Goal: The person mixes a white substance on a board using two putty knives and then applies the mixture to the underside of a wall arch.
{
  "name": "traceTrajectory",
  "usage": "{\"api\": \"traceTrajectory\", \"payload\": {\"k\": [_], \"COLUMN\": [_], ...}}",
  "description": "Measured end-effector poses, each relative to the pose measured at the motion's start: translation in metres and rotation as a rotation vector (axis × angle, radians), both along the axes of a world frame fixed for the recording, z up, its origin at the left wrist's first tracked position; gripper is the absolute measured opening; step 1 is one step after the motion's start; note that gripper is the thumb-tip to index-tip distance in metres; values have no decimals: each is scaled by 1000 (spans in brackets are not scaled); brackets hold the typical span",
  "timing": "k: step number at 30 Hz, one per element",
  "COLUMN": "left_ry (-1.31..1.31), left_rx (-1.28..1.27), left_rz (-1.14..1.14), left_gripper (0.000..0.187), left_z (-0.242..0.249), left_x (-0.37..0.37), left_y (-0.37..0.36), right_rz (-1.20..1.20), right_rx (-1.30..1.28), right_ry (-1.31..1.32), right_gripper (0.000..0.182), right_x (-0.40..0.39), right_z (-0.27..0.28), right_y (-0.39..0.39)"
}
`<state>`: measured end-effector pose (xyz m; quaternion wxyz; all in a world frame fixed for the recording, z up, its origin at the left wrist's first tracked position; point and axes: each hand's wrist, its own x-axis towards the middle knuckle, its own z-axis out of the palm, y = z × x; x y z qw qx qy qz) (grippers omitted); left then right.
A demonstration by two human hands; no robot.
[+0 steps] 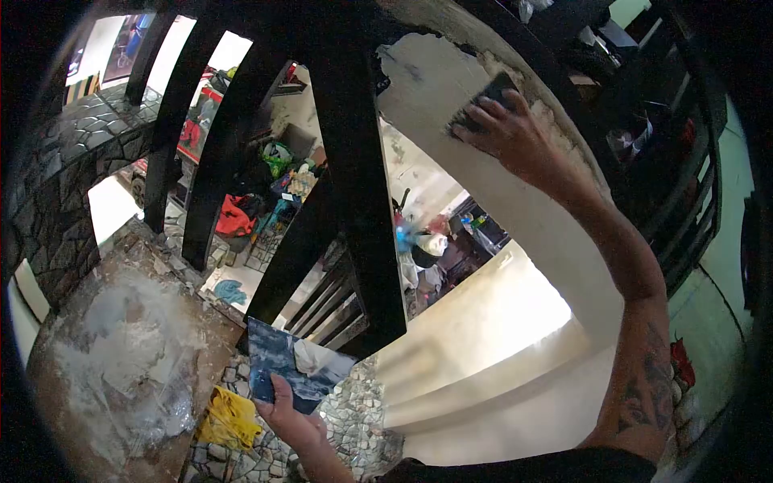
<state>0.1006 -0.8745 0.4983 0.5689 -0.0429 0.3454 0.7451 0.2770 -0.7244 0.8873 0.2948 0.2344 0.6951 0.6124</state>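
Observation:
My right hand point(515, 145) is raised at the upper right, fingers closed over a dark flat spreader point(498, 90) laid against the pale plastered face of a curved beam point(431, 92). Around it, the plaster is smooth and light, with rough brownish patches along the upper edge. Lower down, my left hand point(291, 420) grips a dark flat board point(270, 358) by its near edge, the thumb on top. White smears and a lump of white paste point(314, 357) lie on that board. The exact kind of spreader is partly hidden by my fingers.
Black slanting posts point(346, 161) stand in front of me. At the lower left, a brown board point(60, 370) bears a heap of white paste point(121, 346). A yellow plastic bag point(229, 419) lies on stony flooring. Cluttered belongings point(278, 185) show beyond the posts; a black railing rises at right.

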Motion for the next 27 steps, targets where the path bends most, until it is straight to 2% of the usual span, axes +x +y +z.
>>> {"api": "traceTrajectory", "payload": {"k": [2, 5, 8, 11, 13, 14, 17, 21, 23, 25, 27], "left_ry": [76, 24, -52, -139, -19, 38, -120, -93, -57, -163, -181], "left_rx": [-51, -36, 63, 42, 61, 68, -35, -27, -69, -13, 14], "left_rz": [20, 20, 87, 70, 102, 124, 113, 138, 176, 124, 118], "left_gripper": [64, 64, 50, 48, 61, 67, 45, 46, 44, 45, 46], "left_z": [-16, -31, 9, 15, -11, -20, 19, 9, 6, 8, 11], "left_x": [1, -11, -28, -28, -15, -9, -19, -14, -9, -10, -15], "left_y": [0, -3, -6, -6, -1, 2, -1, 7, 11, 9, 7], "right_rz": [-71, -157, -26, 120, 231, 230, 224, 243, 264, 278, 187], "right_rx": [-35, -82, -22, 123, 220, 205, 144, 69, 33, -7, -79], "right_ry": [30, 51, 70, 10, -59, -48, -25, -6, -1, -1, 17], "right_gripper": [46, 39, 53, 53, 52, 51, 48, 44, 41, 38, 38], "right_x": [13, 28, -9, -48, -58, -65, -77, -64, -52, -40, -34], "right_z": [-2, 6, 13, 21, 25, 21, 7, -1, -1, -8, -10], "right_y": [-25, -47, -53, -19, 25, 39, 76, 99, 96, 69, 42]}}
